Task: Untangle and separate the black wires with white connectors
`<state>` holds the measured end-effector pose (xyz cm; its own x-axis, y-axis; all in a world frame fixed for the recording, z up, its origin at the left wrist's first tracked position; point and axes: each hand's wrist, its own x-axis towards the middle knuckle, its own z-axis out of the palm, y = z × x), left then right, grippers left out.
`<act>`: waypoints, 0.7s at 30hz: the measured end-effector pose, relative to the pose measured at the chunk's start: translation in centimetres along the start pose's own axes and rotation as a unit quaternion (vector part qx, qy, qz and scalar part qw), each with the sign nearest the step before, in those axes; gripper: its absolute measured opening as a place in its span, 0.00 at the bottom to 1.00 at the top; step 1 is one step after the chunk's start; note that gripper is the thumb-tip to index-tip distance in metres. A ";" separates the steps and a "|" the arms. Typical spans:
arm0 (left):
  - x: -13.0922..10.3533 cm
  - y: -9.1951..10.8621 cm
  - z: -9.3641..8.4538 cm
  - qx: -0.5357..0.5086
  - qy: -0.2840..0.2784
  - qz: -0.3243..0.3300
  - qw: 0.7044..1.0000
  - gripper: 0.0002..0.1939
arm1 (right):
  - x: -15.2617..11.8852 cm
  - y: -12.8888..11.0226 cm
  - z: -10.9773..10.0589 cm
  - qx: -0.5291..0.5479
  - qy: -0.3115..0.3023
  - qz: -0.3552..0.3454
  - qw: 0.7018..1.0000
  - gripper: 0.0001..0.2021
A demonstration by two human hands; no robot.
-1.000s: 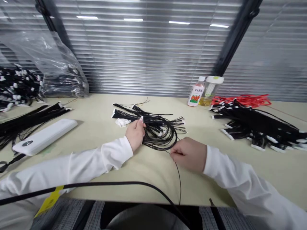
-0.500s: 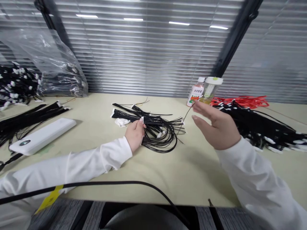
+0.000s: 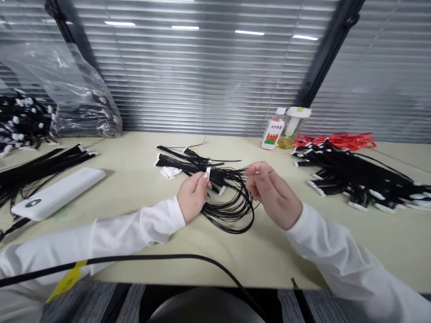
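"Well, the left hand (image 3: 193,195) has thumb and fingers closed on the looped black wires (image 3: 232,220), a white connector (image 3: 208,173) poking up at the thumb tip. And where's the bundle?"

"Mid-table (image 3: 188,242), between the two hands, its loop hanging toward the near edge. The right hand (image 3: 274,195) is up at the loose ends, fingers curled, tips nearly meeting; whether they pinch a strand, I can't tell!"

"Trouble spots?"

"Plenty! Tug one thin end and it could snag its neighbours, since the strands cross so closely. If the left grip slackens, the loop could spring wide. And those flat black cables (image 3: 171,160) lie just behind: a sideways drag could tangle the lot."
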<state>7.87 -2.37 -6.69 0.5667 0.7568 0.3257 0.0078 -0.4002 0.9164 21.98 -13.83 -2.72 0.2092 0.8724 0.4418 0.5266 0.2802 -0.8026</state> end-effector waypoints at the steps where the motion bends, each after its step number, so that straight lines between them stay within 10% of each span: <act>1: -0.2 0.1 0.0 0.012 -0.008 0.010 1.000 0.19 | -0.1 0.0 0.2 -0.030 -0.012 -0.002 0.999 0.16; 12: -1.2 0.4 -0.2 0.094 -0.072 0.077 0.990 0.18 | -0.1 -0.7 0.1 -0.081 -0.105 -0.023 0.991 0.19; 21: -1.4 0.5 -0.1 0.105 -0.077 0.091 0.987 0.18 | 0.4 -0.2 0.3 -0.279 -0.052 -0.027 0.959 0.14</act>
<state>6.96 -3.59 -6.63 0.6935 0.5813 0.4256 0.0565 -0.6328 0.7722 21.70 -13.38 -2.49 0.1019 0.9060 0.4108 0.8989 0.0930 -0.4281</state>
